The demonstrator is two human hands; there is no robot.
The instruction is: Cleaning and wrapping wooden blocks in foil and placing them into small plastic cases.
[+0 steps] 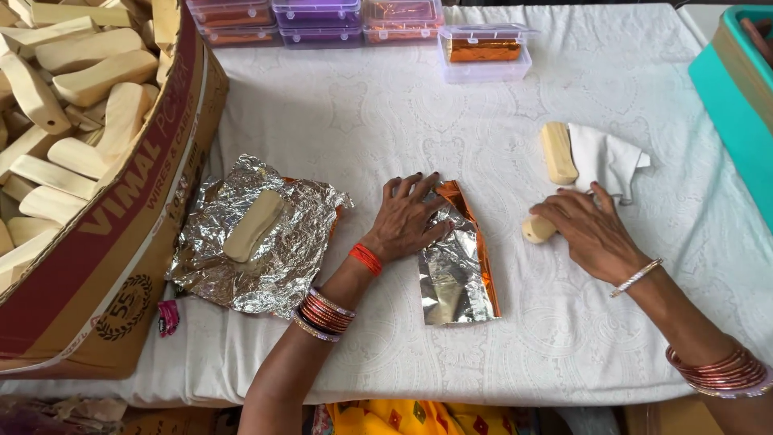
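The left hand lies flat, fingers spread, pressing the far end of a foil sheet w/ a silver face and orange edge. The sheet's long side runs near to far on the tabletop. The right hand curls over the near end of a pale wood block, gripping it. The block sits just right of the sheet, so the right hand is closer to it. Another block & a white cloth lie farther back.
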